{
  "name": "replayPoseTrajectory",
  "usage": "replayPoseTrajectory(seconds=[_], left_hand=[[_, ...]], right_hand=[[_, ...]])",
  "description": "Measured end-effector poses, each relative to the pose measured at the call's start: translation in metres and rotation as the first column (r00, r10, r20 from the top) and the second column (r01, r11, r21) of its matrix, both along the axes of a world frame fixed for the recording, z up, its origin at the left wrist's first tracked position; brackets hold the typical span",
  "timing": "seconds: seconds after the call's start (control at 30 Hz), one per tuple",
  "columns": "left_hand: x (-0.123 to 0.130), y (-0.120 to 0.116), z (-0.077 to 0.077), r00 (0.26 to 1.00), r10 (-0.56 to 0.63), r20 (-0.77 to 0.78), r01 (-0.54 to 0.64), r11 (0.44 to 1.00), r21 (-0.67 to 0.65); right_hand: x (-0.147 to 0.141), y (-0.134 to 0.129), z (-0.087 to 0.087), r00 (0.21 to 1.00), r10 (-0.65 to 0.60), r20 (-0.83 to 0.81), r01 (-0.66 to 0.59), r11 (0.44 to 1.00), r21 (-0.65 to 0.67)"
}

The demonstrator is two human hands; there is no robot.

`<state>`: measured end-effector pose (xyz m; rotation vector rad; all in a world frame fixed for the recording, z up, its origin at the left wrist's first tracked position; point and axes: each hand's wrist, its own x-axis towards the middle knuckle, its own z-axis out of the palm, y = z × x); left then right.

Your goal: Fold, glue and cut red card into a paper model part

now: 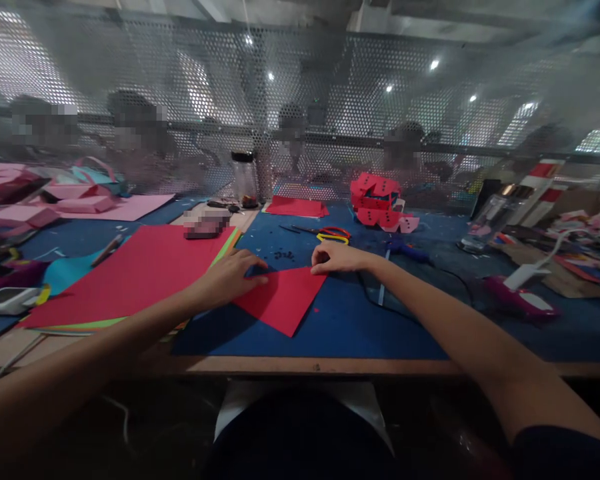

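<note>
A piece of red paper (287,300) lies on the blue mat in front of me, one corner pointing toward the table's front edge. My right hand (336,257) pinches its upper right corner between thumb and fingertips. At the paper's left side is my left hand (236,273), fingers stretched out and the thumb lying along the paper; it covers that corner. Just behind my right hand lie scissors (334,237) with red and yellow handles. Small dark bits (283,255) are scattered on the mat between the hands and the scissors.
At left is a stack of large coloured sheets (140,267), red on top, with a blurred object on it. Behind are red sheets (296,207), a clear jar (245,180) and a red paper construction (377,200). A blue glue gun (407,249) and a clear bottle (485,223) stand right.
</note>
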<state>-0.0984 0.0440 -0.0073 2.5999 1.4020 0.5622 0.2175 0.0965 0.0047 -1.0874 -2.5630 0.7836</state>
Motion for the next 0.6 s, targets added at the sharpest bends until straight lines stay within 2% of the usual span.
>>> replayPoseTrajectory(seconds=[0.23,0.5,0.6], left_hand=[[0.011,0.006,0.004,0.998,-0.060,-0.016,0.058,0.996,-0.061],[0.011,0.012,0.002,0.994,-0.032,0.109,0.047,0.989,-0.138],[0.009,0.013,0.007,0.987,-0.020,0.162,0.052,0.979,-0.195]], right_hand=[[-0.002,-0.004,0.005,1.000,-0.010,0.012,0.011,1.000,-0.018],[-0.002,-0.010,0.008,0.997,-0.070,-0.025,0.069,0.996,-0.048],[-0.002,-0.012,0.011,0.995,-0.082,-0.059,0.078,0.995,-0.061]])
